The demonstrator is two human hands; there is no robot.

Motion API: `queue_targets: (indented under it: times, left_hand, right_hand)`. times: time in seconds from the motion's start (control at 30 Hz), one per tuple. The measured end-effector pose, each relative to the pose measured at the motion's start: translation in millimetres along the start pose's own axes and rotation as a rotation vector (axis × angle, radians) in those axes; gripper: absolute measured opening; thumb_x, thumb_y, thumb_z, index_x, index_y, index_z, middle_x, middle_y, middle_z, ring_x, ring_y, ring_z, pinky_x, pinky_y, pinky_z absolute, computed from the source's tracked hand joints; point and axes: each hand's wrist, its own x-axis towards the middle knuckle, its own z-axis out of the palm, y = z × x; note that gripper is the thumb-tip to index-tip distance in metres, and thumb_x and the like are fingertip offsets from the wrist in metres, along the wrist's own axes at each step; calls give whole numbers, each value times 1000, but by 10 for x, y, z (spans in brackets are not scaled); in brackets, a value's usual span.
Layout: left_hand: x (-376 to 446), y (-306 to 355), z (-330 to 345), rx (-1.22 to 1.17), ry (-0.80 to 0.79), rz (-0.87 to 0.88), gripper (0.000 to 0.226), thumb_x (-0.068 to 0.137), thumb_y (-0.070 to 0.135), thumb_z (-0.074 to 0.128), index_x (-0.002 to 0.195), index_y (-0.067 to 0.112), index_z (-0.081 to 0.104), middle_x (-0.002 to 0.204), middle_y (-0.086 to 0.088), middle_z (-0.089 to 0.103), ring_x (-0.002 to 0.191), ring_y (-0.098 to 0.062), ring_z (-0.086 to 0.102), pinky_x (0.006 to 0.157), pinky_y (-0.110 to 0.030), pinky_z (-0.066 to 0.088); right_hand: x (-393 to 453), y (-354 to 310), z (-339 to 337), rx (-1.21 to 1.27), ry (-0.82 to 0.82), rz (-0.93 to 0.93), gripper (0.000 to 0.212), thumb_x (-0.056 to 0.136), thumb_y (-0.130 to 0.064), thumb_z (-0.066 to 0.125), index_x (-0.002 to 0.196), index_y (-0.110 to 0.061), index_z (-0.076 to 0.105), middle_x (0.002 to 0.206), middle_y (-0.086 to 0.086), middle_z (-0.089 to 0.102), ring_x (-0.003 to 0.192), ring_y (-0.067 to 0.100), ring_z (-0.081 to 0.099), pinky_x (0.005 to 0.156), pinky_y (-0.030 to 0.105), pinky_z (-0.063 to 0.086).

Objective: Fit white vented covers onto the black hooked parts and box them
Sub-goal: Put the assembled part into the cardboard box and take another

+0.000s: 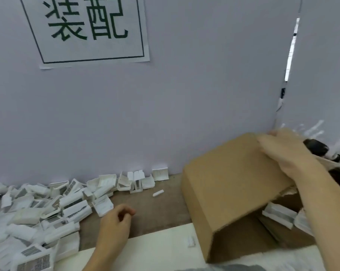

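At the far left a loose heap of white vented covers [38,208] sprawled over the brown tabletop [155,212], running from the near-left corner back to the grey partition wall [165,114], where a paper sign [87,30] with large dark characters hung above. Several covers showed their grey slotted faces; others lay on edge or upside down against the wall. They looked like thin moulded plastic: light, stiff, fairly slick, with slim ribs and clip edges that would probably crack if squeezed hard. Pinching one by its long solid sides, away from the vents, would likely be the safest hold.

Just right of the heap, the left hand [116,220] hovered over bare table with its fingers loosely curled, holding nothing. A small white piece [158,193] lay alone farther back, and a pale sheet [145,249] covered the near edge of the table.

Further right stood a cardboard box [229,192], its big flap tilted up. The right hand [286,153] gripped the flap's far upper edge, fingers curled over it. The cardboard looked light and bendable, so a flap taken near its corner would flex, not lift the box. Under the flap a few white parts [278,214] lay inside the box.

At the far right, behind the hand, dark shapes [315,147] showed amid crinkled clear plastic; these were probably the black hooked parts, too blurred to be sure.
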Motion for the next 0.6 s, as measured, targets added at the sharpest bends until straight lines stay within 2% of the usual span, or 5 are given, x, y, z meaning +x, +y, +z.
queue_targets:
  times: [0.07,0.17,0.37,0.5,0.6]
  left_hand:
    - [21,-54,0,21,19,16,38,91,-2,56,72,26,71,78,3,72,77,-22,68,67,-35,51]
    - [48,-86,14,41,18,16,41,89,-3,57,67,29,71,73,0,72,76,-28,68,73,-42,54]
    - [137,-186,73,59,22,4,56,87,-8,58,66,43,71,72,-9,71,74,-35,66,76,-49,57]
    - [176,-188,115,45,44,25,58,85,-11,58,63,41,71,64,-6,71,69,-32,67,49,-34,48]
    - [178,-162,124,68,62,34,49,83,-12,60,55,27,70,60,-1,71,70,-33,67,57,-26,47]
  right_hand:
    - [-6,-51,-121,-305,-59,-56,21,97,-21,53,110,-14,67,109,4,65,106,28,57,94,35,43]
    - [61,2,-382,-574,-167,-121,46,101,-33,49,144,-16,51,153,7,44,140,27,41,113,32,31]
    - [420,92,-829,-807,-362,-160,55,99,-60,40,143,-28,51,154,-2,44,145,24,33,118,40,23]
    - [640,369,-1033,-1029,-382,-70,52,103,-44,29,75,-23,67,94,0,63,137,32,39,122,50,14]
    - [760,587,-1197,-1303,-279,24,30,100,-34,37,113,-35,64,152,5,35,149,36,11,116,62,21]
